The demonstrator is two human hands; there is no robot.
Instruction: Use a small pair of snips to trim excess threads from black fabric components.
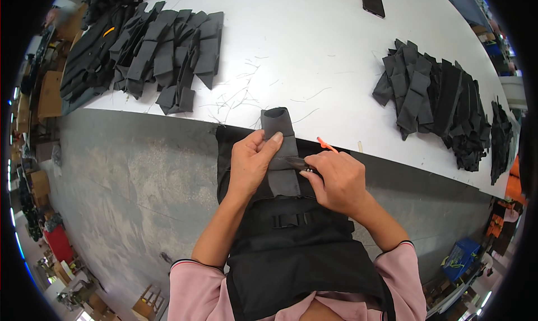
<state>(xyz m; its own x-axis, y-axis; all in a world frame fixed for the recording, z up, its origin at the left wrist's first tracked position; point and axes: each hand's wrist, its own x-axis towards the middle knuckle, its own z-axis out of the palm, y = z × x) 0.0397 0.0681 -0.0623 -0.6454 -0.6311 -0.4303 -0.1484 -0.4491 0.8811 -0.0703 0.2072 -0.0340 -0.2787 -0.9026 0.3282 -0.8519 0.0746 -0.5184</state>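
Observation:
A dark grey sewn fabric strip [283, 178] hangs over the near table edge, its looped upper end resting on the white top. My left hand [250, 158] pinches the strip between thumb and fingers near that end. In my right hand [339, 178] are dark thread snips [298, 163], their tips against the strip's right side at a cross seam. An orange cord [326, 145] sticks up beside the right hand, apparently tied to the snips. The right palm hides most of their handles. Behind the strip is my black apron [291, 237] with a buckle.
The white table [314, 57] has loose thread ends scattered on it. Piles of grey fabric pieces [168, 52] lie at the left, more fabric pieces [412, 88] at the right. A black phone [372, 0] lies far back. Below the edge is grey floor [140, 169].

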